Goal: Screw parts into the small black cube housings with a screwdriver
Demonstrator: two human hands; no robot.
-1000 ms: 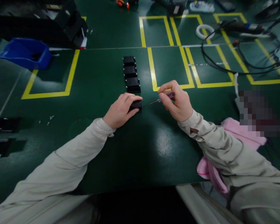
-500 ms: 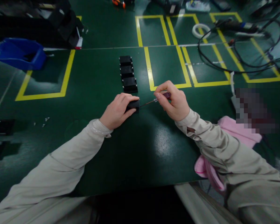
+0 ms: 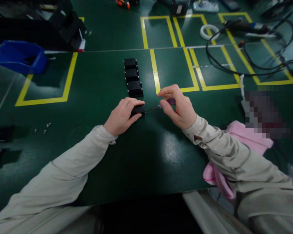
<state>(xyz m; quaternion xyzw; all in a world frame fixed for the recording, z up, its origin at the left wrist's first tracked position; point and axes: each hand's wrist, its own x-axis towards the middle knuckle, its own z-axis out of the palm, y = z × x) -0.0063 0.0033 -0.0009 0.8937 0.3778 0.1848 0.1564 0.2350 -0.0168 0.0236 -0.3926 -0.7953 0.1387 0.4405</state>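
Observation:
My left hand (image 3: 123, 115) grips a small black block (image 3: 138, 110) between thumb and fingers on the green table, partly covering it. With the fingers curved around its purple handle, my right hand (image 3: 179, 105) holds a screwdriver (image 3: 171, 101). Its thin shaft points left, and the tip meets the right side of the block. Just beyond my left hand, a column of three similar black blocks (image 3: 132, 73) lies on the table, with small shiny screws at their sides.
A blue bin (image 3: 21, 57) stands at the left near a black rack (image 3: 51, 29). Loose screws (image 3: 46, 127) lie at left. A white tape roll (image 3: 209, 32) and a black cable (image 3: 224, 71) are at right. Pink cloth (image 3: 246, 136) sits beside my right forearm.
My right hand's fingers have loosened and shifted slightly on the screwdriver, showing more of its handle. My left hand stays on the block.

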